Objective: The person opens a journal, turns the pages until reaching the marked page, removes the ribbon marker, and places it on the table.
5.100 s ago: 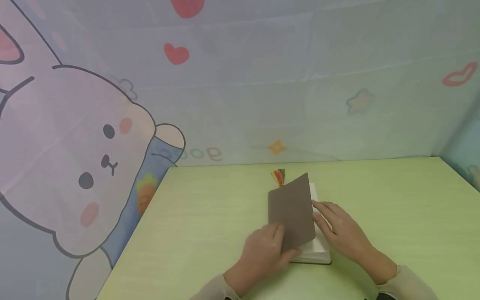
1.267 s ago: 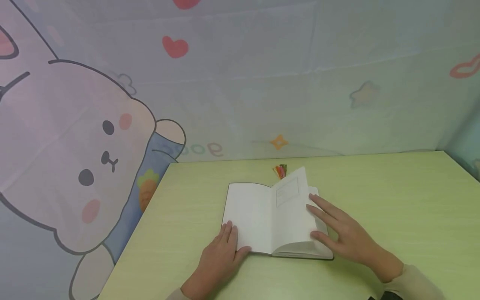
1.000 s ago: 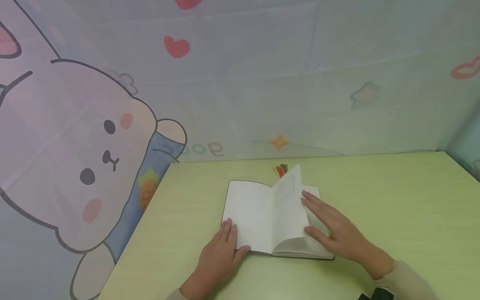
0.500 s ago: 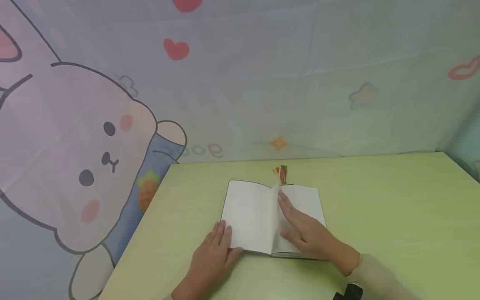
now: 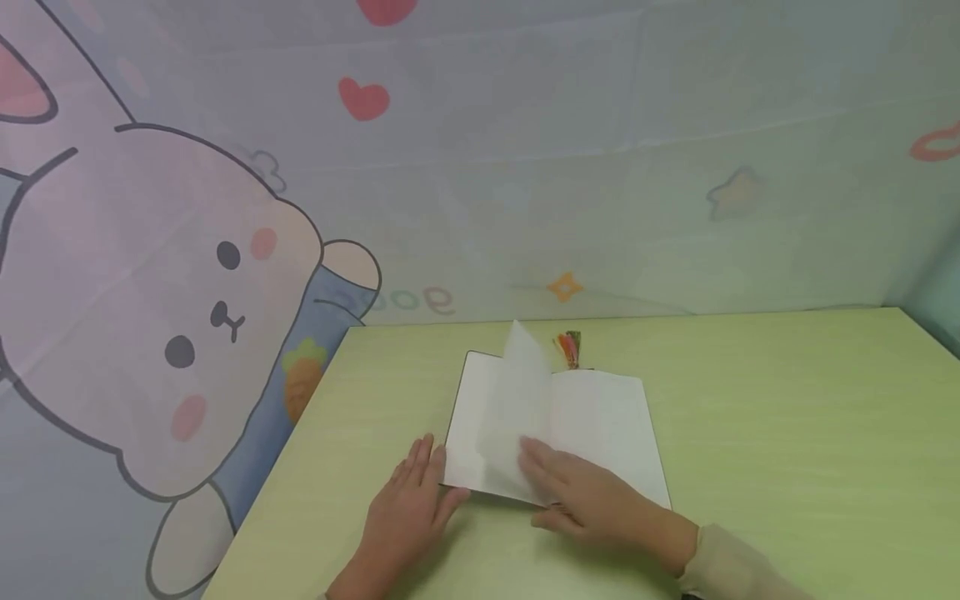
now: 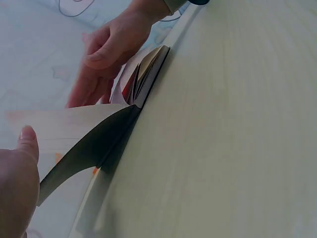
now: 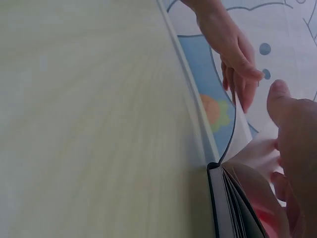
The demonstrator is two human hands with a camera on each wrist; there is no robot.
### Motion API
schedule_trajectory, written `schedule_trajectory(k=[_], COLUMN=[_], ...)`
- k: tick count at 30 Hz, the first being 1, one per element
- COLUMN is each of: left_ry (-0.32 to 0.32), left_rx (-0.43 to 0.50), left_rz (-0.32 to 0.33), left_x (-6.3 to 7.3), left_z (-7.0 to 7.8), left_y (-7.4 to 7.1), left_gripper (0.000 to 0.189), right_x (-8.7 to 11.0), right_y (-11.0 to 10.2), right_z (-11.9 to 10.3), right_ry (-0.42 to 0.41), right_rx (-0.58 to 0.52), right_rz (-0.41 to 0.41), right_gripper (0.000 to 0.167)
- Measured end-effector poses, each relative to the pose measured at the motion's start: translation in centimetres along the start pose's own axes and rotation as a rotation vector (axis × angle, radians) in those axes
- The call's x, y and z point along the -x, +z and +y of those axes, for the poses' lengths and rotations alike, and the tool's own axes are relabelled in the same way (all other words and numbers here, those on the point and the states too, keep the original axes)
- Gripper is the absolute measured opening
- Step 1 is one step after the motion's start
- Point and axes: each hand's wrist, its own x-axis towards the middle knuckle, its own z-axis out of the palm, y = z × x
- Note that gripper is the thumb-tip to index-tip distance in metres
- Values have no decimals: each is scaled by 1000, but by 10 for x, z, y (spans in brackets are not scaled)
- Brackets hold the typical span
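A notebook (image 5: 611, 408) lies spread on the table with white, blank-looking pages. One blurred page (image 5: 519, 400) stands up from the middle, leaning left. My right hand (image 5: 592, 500) is at this page's lower part, fingers extended against it. My left hand (image 5: 405, 508) is at the lower left corner of the notebook, fingers nearly straight along the cover's edge. Seen in the left wrist view, the dark cover (image 6: 96, 141) bends up from the table toward that hand. The right wrist view shows the cover edge (image 7: 229, 144) running up to the left hand's fingers.
A tassel (image 5: 572, 348) of orange, pink and green threads sticks out beyond the notebook's top edge. The pale green table (image 5: 795, 433) reaches back to a fabric backdrop (image 5: 480, 200) printed with a rabbit and hearts.
Earlier the dark cover was opened to the left. Since then my right hand has swept a page from the right side leftward past the spine. My left hand has slid slightly left.
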Motion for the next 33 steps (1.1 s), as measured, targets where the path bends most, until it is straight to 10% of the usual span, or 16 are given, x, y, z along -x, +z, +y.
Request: schedule_trajectory(k=[8, 18, 33], left_ry=[-7, 60, 64], left_rx=[50, -14, -32], left_rz=[73, -49, -33], left_x=[-5, -15, -10], left_z=[2, 16, 21], left_y=[-9, -6, 12], left_gripper=[74, 82, 75], right_x=[3, 4, 11], right_y=[0, -3, -12], right_z=[-8, -17, -15], right_ry=[-43, -55, -70], right_rx=[99, 110, 78], right_rz=[-114, -134, -93], right_gripper=[56, 52, 52])
